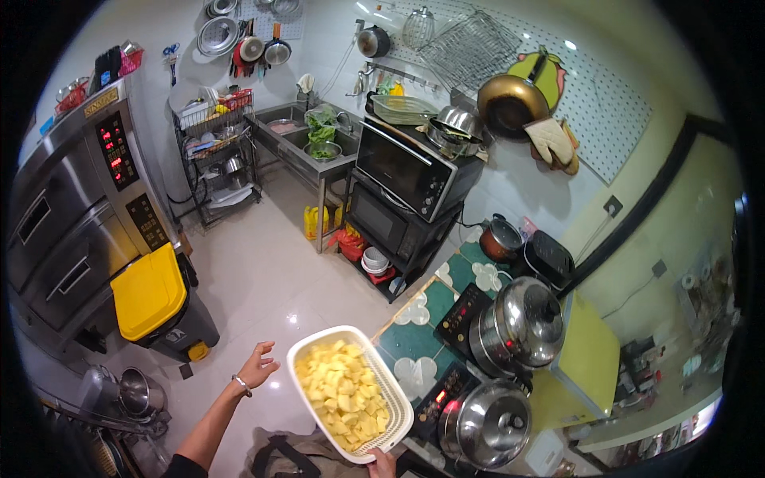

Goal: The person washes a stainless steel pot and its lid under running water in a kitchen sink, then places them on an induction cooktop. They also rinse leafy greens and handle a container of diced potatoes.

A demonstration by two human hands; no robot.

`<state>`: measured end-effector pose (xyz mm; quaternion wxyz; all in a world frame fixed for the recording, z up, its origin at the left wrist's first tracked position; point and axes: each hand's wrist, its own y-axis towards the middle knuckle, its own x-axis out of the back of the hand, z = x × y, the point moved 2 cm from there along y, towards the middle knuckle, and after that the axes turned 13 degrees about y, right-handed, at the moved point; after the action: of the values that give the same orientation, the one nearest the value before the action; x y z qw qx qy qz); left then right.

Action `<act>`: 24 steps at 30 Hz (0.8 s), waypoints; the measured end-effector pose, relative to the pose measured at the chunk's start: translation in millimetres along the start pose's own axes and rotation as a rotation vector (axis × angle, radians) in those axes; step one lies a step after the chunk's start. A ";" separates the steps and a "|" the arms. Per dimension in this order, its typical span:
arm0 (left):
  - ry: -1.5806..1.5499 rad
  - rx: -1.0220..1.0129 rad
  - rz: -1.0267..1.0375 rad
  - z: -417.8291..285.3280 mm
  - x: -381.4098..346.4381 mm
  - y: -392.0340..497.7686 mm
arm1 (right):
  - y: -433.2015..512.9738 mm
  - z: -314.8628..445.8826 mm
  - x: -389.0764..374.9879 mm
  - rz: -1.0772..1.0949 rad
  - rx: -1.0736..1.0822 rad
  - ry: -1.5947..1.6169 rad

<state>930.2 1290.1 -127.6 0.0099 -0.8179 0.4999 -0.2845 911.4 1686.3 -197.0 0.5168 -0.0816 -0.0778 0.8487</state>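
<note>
A white plastic colander basket (399,412) full of yellow, potato-like chunks (343,394) hangs in front of me over the floor, tilted, close to the tiled counter. My right hand (381,463) grips its near rim at the lower right corner; most of that hand is cut off by the picture's bottom edge. To the left of the basket, my left hand (259,365) is in the air with its fingers apart. It holds nothing and does not touch the basket. A bracelet (242,385) circles the left wrist.
Two lidded steel pots (493,424) stand on induction cookers (442,397) along the green tiled counter (409,340) at right. A pedal bin (149,293) with a yellow lid stands left, before a steel deck oven (66,239). Ahead are a sink (299,140) and a black oven rack (388,269).
</note>
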 end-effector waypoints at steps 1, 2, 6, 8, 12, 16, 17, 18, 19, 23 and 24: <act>-0.067 -0.007 0.018 5.2 0.4 12.2 | 7.0 7.3 -6.3 0.061 0.200 -0.422; -0.049 -0.034 0.023 12.8 1.2 24.2 | 13.9 3.4 -9.6 0.037 -0.060 -0.196; -0.101 0.260 0.188 70.7 17.7 48.2 | 55.4 -29.9 -38.2 -0.194 -0.108 -0.143; -0.140 0.395 0.248 101.7 35.1 53.7 | 83.6 -73.3 -60.8 -0.525 -0.116 0.412; -0.227 0.540 0.195 157.9 96.9 54.4 | 141.0 -124.6 -76.9 -0.634 0.146 -0.330; -0.235 0.621 0.105 220.6 170.7 73.0 | 204.7 -123.1 -92.7 -0.993 0.293 1.280; -0.246 0.660 0.095 240.8 187.4 82.1 | 214.1 -112.0 -101.8 -0.929 0.441 1.245; -0.264 0.658 0.081 259.9 207.6 94.5 | 226.4 -100.5 -104.4 -1.010 0.460 1.217; -0.553 0.402 0.192 271.4 224.5 109.1 | 231.7 -91.5 -108.5 -1.122 0.287 1.191; -0.440 0.380 0.312 310.6 241.3 187.9 | 209.6 -66.0 -130.3 -1.064 -0.190 1.153; -0.345 0.428 0.170 313.6 234.9 199.3 | 196.8 -61.9 -133.5 -0.972 -0.237 1.131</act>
<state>996.8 912.9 -343.3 0.2910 -0.7888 0.4862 -0.2381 815.2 1481.2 -292.1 0.7819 -0.5164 0.0814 0.3398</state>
